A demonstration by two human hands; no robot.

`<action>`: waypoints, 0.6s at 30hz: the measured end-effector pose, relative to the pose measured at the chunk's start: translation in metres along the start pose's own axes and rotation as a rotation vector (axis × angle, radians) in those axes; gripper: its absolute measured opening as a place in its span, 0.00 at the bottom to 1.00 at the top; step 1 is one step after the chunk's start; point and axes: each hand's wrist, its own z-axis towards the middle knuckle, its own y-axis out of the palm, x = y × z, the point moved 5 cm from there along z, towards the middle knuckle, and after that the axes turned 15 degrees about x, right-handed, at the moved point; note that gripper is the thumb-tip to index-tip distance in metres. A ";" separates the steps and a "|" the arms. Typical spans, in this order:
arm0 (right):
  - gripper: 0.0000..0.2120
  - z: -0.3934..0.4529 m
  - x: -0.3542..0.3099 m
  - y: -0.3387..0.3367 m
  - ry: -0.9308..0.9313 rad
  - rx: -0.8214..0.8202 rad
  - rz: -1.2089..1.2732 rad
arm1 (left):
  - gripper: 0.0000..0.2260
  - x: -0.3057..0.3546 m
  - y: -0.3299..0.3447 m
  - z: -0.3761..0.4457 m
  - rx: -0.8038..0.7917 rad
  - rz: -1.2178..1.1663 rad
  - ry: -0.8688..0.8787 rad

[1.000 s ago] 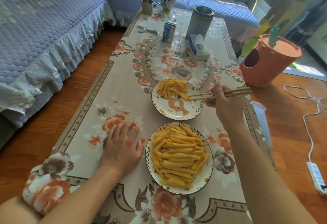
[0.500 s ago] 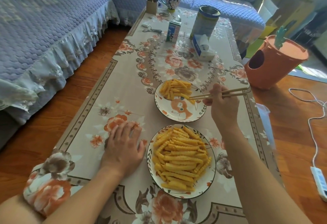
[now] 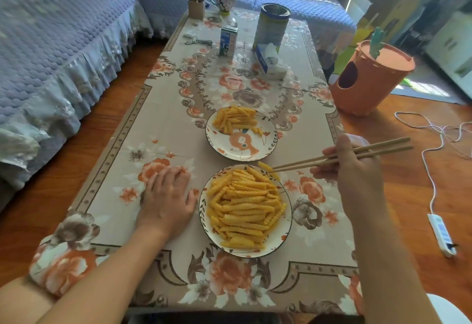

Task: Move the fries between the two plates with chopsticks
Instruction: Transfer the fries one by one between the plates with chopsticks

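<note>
The right hand [image 3: 355, 170] hung above the right edge of the tabletop [image 3: 158, 132], forearm running up from the lower right, wrist bent so the knuckles faced the camera. Its fingers [image 3: 319, 170] were curled and pressed around a pair of chopsticks [image 3: 339, 156], which slanted down and left, tips close together. A single fry [image 3: 265, 167] sat pinched at those tips, just over the far rim of the near plate [image 3: 287, 221]. That plate was heaped with fries [image 3: 245, 208]. The far plate [image 3: 242, 148], a little beyond it, carried a smaller pile [image 3: 236, 119] on its far half, with a bare patterned patch nearer the camera.

The left hand [image 3: 167, 196] lay palm down on the tabletop just left of the near plate, its fingers [image 3: 163, 179] straight, held close together, gripping nothing. The left forearm stretched back toward the lower left corner, resting along the cloth.
</note>
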 end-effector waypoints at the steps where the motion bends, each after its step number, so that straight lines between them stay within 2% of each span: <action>1: 0.20 0.001 0.005 -0.005 0.041 0.045 0.006 | 0.20 0.000 0.000 0.000 0.002 0.000 0.000; 6: 0.21 0.000 0.026 -0.014 0.166 0.075 -0.041 | 0.21 0.001 0.000 0.000 -0.005 0.019 0.004; 11: 0.19 -0.002 0.027 -0.013 0.169 0.017 -0.057 | 0.21 0.000 0.001 0.000 -0.008 0.014 -0.001; 18: 0.19 0.016 0.024 -0.017 0.143 0.089 -0.044 | 0.20 0.000 0.000 0.000 -0.005 0.013 0.006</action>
